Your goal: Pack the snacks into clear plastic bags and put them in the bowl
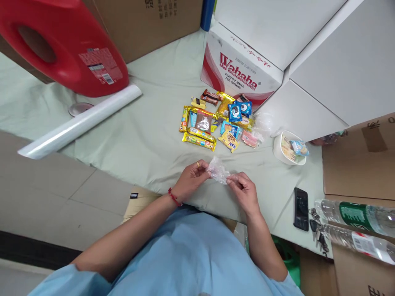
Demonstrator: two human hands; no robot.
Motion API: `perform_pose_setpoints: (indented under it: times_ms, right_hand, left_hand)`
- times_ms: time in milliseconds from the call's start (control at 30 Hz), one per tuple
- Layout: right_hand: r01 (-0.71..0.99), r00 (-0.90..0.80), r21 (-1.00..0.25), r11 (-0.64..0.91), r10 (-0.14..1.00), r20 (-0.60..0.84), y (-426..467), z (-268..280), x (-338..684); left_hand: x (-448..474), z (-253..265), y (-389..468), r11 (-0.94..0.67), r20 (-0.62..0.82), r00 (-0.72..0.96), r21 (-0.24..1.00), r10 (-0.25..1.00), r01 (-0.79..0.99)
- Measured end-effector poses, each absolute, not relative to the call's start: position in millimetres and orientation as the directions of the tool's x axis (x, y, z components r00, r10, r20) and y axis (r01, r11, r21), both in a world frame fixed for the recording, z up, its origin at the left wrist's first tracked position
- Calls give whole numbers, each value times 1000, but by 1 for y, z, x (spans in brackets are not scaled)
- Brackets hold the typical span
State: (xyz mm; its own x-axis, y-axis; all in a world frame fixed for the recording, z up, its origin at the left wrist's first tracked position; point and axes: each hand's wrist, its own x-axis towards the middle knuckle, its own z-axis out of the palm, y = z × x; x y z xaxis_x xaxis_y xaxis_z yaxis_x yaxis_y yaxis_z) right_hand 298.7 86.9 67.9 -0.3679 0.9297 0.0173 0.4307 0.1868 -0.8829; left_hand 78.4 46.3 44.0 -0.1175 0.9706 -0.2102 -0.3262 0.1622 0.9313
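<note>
Between my two hands, close to the front edge of the cloth-covered table, is a crumpled clear plastic bag (219,170). My left hand (194,177) pinches its left side between thumb and fingers. The right side is pinched by my right hand (244,189). Just beyond the bag lies a group of wrapped snacks: a yellow snack bar (199,141), a yellow cookie packet (228,141), blue packets (235,112), a pink packet (249,139) and a brown one (210,97). More crumpled clear plastic (264,125) sits to the right of these snacks.
A white tub (279,150) holding packets stands at the right, with a phone (301,209), keys (319,236) and plastic bottles (354,216) nearer me. Behind are a Wahaha box (240,70) and a white cabinet (308,111). A red jug (70,74) and white roll (80,123) lie left.
</note>
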Motion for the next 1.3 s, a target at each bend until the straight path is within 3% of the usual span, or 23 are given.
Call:
perform_pose_setpoints:
  times_ms: [200,267,400,567,667,733,833,900,967,1100,1300]
  right_hand:
    - [427,-402,-739,521,841,361,75,70,287]
    - [481,-440,-650,588,803,401,71,64,285]
    - [552,-538,-489,676,736,411,60,50,273]
    - [428,-709,-546,720,642,291,42,48,259]
    - [311,-760,-669,675,600,252,39,60,264]
    - [314,-683,-765,562,694,229,43,72,274]
    - [321,-332,-909,266,930,155,58,87,291]
    - [197,-99,-977,87,993,68,72,94,299]
    - [92,13,-996,17,1000,18,86,96,304]
    - [222,-62,-970,97,994,85,104,99,305]
    - [395,-385,-886,244,919,82,106,108,286]
  left_hand:
    - [78,45,57,160,-206,-488,978,848,-135]
    - [85,47,54,208,-244,-465,970,851,-127]
    - [103,49,48,359,-394,-225,916,891,-181]
    - [107,41,52,376,-409,-330,913,851,-160]
    - [103,39,51,363,-424,-286,899,859,-244]
    - [102,39,49,316,-376,-270,918,886,-239]
    - [101,39,44,256,-286,-190,952,939,-170]
    - [100,40,43,217,-228,-145,972,963,-90]
    - [98,41,41,144,-134,-142,987,981,64]
    - [95,42,38,-20,64,-130,948,989,318]
    - [100,39,31,-92,146,-74,868,986,488]
